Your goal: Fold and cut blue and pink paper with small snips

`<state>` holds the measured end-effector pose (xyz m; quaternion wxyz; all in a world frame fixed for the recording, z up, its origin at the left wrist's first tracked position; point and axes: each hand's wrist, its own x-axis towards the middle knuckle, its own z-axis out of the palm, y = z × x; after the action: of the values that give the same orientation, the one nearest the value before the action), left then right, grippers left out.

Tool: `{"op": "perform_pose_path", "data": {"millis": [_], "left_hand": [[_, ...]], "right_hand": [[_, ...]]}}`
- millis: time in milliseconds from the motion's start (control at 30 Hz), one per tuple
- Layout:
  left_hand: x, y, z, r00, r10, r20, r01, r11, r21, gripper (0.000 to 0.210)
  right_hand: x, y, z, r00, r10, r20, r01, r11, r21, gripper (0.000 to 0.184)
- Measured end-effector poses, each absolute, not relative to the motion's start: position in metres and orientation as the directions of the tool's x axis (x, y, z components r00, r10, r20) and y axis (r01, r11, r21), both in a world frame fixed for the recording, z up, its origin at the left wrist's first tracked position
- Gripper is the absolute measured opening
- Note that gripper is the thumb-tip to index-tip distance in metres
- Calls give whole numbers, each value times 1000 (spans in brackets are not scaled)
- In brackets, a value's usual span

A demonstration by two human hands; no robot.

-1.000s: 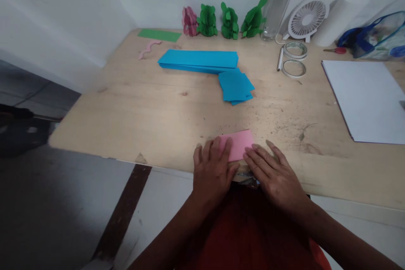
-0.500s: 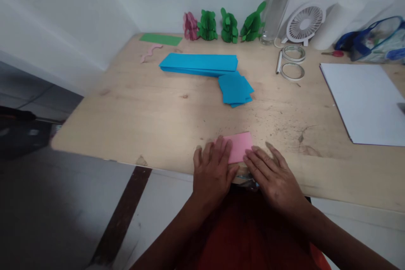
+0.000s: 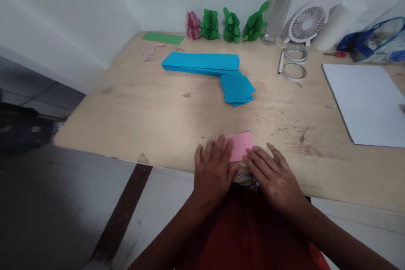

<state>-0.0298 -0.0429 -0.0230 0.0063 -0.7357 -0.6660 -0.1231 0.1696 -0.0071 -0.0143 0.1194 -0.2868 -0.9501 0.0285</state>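
Observation:
A small pink paper rectangle lies flat at the table's near edge. My left hand rests on its left part with the fingers stretched out and covers that end. The fingertips of my right hand press on its lower right corner, fingers straight. Farther back lie square pieces of blue paper in a loose pile, and beyond them a stack of long blue paper strips.
Along the wall stand a pink paper figure, several green paper figures, a glass bottle and a small fan. Tape rolls, a white pen, red-handled scissors and white sheets lie to the right.
The view has shifted very slightly. Both hands stay in nearly the same place on the pink paper.

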Motion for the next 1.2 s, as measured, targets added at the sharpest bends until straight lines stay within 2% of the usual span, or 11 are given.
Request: {"op": "perform_pose_path", "data": {"millis": [167, 400, 600, 800, 1067, 1200], "left_hand": [[-33, -44, -23, 121, 967, 224, 974, -159, 161, 49], [-43, -51, -26, 276, 914, 296, 932, -330, 152, 46], [-45, -51, -28, 317, 890, 328, 914, -378, 145, 46], [-53, -58, -27, 290, 882, 372, 924, -359, 131, 37], [-83, -77, -32, 263, 887, 379, 951, -305, 52, 44], [-90, -79, -28, 241, 901, 362, 952, -292, 92, 36]], "right_hand": [[170, -7, -13, -807, 556, 200, 541, 831, -129, 46], [170, -7, -13, -809, 552, 200, 543, 833, -105, 45], [169, -8, -14, -805, 554, 214, 544, 832, -106, 45], [170, -7, -14, -805, 554, 210, 542, 832, -119, 46], [170, -7, -14, -806, 557, 200, 543, 831, -122, 47], [169, -8, -13, -801, 564, 201, 549, 826, -126, 45]]}}
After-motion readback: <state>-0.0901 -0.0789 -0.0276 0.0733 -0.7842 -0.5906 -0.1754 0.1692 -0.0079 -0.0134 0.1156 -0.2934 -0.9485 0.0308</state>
